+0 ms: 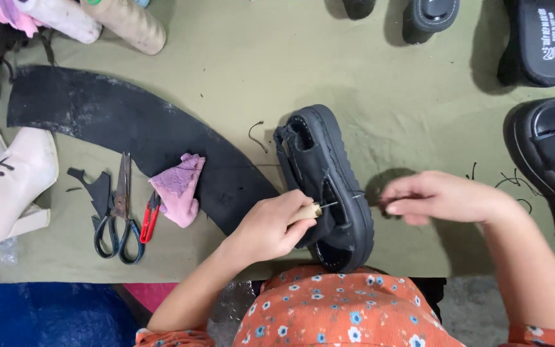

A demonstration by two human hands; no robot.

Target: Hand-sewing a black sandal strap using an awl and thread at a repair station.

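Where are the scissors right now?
In the head view, the scissors lie on the green table at lower left, between the white boot and the pink cloth, beside red snips.

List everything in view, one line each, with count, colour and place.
Sandal: one, black, centre, being stitched.
Awl: one, wooden handle, in left hand.
Thread: one, dark, from sandal to right hand.
Other sandals: four partly visible, black, top and right.
Sheet material: one, black, curved, left of centre.
Scissors: one, dark handles, on the left.
Snips: one, red, beside scissors.
Cloth: one, pink, on sheet's edge.
Boot: one, cream, far left.
Left hand: grips awl.
Right hand: pinches thread.
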